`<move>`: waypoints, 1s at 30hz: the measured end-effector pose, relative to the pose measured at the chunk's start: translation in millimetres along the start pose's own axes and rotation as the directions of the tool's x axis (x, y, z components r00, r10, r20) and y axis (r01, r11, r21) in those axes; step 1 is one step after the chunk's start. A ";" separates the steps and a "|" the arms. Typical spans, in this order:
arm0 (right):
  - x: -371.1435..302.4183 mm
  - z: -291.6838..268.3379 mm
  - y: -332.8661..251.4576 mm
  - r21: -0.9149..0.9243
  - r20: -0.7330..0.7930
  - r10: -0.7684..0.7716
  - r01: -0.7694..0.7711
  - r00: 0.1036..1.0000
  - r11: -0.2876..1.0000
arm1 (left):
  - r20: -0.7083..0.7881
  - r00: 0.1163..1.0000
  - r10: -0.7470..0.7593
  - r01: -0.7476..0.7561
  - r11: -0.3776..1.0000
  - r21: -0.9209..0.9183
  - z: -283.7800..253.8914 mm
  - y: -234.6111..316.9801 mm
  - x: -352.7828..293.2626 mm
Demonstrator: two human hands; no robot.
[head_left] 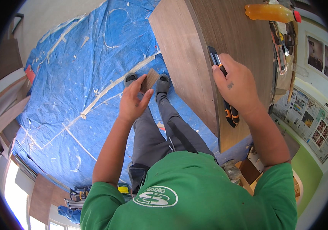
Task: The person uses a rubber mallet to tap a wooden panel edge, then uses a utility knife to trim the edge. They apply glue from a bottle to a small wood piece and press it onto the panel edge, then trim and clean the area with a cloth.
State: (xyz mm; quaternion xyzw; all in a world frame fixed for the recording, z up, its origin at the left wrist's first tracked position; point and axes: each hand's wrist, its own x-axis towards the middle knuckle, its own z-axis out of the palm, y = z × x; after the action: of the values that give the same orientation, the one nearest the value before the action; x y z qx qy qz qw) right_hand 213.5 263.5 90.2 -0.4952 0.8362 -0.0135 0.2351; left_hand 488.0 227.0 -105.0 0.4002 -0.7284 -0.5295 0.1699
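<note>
My right hand is wrapped round a utility knife with a black and orange handle. The knife's top end points away from me, beside the edge of a brown wood-grain panel or cabinet. My palm hides the middle of the handle. Off to the left, my left hand hangs with thumb and fingers apart. Just past its fingers appears a small wood-grain piece, between my two sandalled feet. Whether the fingers touch that piece I cannot tell.
Creased blue plastic sheeting with tape seams covers the floor. On the cabinet's far right lies a bottle of orange liquid, with assorted tools along that side. Newspaper sheets cover part of the right. Panels stand at left.
</note>
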 end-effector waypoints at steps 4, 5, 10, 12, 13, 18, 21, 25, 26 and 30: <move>-7.7 0.1 8.9 0.085 -0.076 0.083 -0.077 0.994 0.993 | -0.103 0.989 0.109 -0.114 0.993 -0.041 11.1 32.7 19.8; -9.1 -2.4 12.7 0.112 -0.072 0.102 -0.094 0.992 0.989 | -0.118 0.978 0.172 -0.176 0.984 -0.030 14.0 44.0 29.9; -24.4 -7.3 24.5 0.174 -0.049 0.159 -0.149 0.986 0.973 | -0.143 0.908 0.394 -0.392 0.919 0.041 35.5 79.5 78.7; -31.2 -4.4 30.2 0.205 -0.050 0.168 -0.154 0.985 0.967 | -0.127 0.892 0.433 -0.425 0.901 0.085 36.0 87.1 89.3; -35.0 -4.6 33.4 0.214 -0.040 0.174 -0.161 0.984 0.963 | -0.117 0.885 0.451 -0.441 0.892 0.102 38.1 90.3 92.3; -45.1 -2.7 46.1 0.281 -0.018 0.188 -0.176 0.982 0.944 | -0.039 0.884 0.465 -0.449 0.870 0.204 37.2 84.3 96.5; -46.8 0.5 47.5 0.333 -0.032 0.181 -0.160 0.983 0.929 | -0.028 0.878 0.478 -0.457 0.854 0.249 36.4 82.2 95.7; -47.6 2.3 50.8 0.338 -0.019 0.183 -0.166 0.983 0.926 | -0.018 0.886 0.464 -0.440 0.851 0.288 37.0 85.5 94.5; -47.9 2.2 51.0 0.336 -0.019 0.180 -0.163 0.983 0.928 | -0.035 0.885 0.465 -0.438 0.854 0.280 37.1 84.7 94.3; -48.9 -1.2 48.4 0.355 -0.019 0.180 -0.162 0.984 0.921 | -0.076 0.894 0.441 -0.403 0.868 0.292 36.6 78.0 90.8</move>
State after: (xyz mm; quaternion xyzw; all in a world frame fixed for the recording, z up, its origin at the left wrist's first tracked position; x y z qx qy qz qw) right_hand 192.8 328.6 97.5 -0.3700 0.8659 -0.1548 0.2988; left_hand 375.5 190.3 -64.3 0.2867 -0.8493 -0.3464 0.2766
